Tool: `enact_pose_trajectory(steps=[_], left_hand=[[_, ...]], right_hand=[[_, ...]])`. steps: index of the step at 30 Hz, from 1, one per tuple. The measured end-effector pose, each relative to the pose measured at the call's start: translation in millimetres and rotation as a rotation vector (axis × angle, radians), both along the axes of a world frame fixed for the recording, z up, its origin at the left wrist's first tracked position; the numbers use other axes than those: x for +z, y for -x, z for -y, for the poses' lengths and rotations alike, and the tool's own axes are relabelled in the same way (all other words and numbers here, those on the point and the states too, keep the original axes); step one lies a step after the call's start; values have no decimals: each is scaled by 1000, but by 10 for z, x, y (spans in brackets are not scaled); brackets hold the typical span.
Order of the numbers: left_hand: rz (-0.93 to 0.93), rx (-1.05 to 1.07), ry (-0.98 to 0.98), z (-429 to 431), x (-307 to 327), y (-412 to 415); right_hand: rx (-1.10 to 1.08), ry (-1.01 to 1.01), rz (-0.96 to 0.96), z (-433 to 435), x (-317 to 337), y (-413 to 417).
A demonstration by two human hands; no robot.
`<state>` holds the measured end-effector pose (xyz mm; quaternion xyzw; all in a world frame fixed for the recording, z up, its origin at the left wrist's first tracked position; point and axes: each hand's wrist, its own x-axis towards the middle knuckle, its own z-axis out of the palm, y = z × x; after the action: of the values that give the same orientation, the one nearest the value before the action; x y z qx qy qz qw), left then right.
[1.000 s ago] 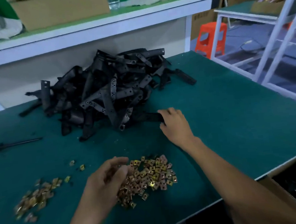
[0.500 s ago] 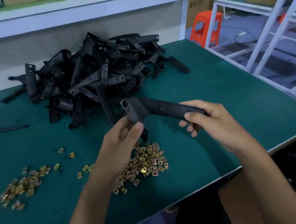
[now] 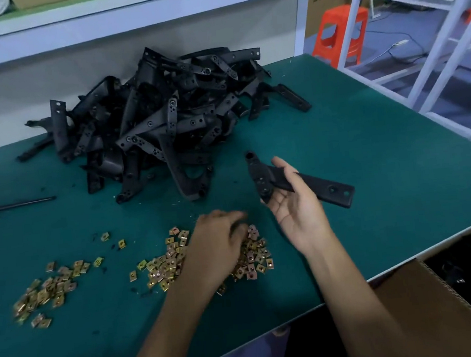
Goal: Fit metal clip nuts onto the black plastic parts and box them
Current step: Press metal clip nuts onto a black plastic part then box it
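plastic part sits in the right hand, lying across the open palm with the fingers only loosely curled round its middle, one end with a hole poking up toward the pile, the flat two-hole end sticking out to the right over the bench. looks stiff and light to me, rigid moulded stuff that won't flex, so holding it mid-length like that seems fine and leaves both holed ends free for a clip.

left hand is down on the bigger heap of clip nuts, fingers bunched into it. can't tell if it's actually got one pinched yet, the fingertips are buried. those nuts are tiny thin sprung metal, probably slippery and a bit sharp, so i'd pick one by its flat sides. a second smaller scatter lies further left, and the big pile of black parts is at the back. cardboard box waits at the lower right, below the bench edge.

versus half a second back: both hands were up on the part then, left one at its end. now the left has dropped to the nuts and the right has turned the part and opened its grip.
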<state>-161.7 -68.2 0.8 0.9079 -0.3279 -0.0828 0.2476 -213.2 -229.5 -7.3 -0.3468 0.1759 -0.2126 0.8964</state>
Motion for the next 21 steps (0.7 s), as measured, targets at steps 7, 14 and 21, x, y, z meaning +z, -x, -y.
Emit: enact_pose_trajectory(steps=[7, 14, 21], left_hand=[[105, -10, -71, 111, -163, 53], [-228, 45, 180, -41, 38, 69], [-353, 101, 330, -272, 32, 30]], right_hand=[[49, -172, -7, 87, -132, 14], [101, -161, -4, 91, -173, 32], [151, -110, -2, 65, -190, 22]])
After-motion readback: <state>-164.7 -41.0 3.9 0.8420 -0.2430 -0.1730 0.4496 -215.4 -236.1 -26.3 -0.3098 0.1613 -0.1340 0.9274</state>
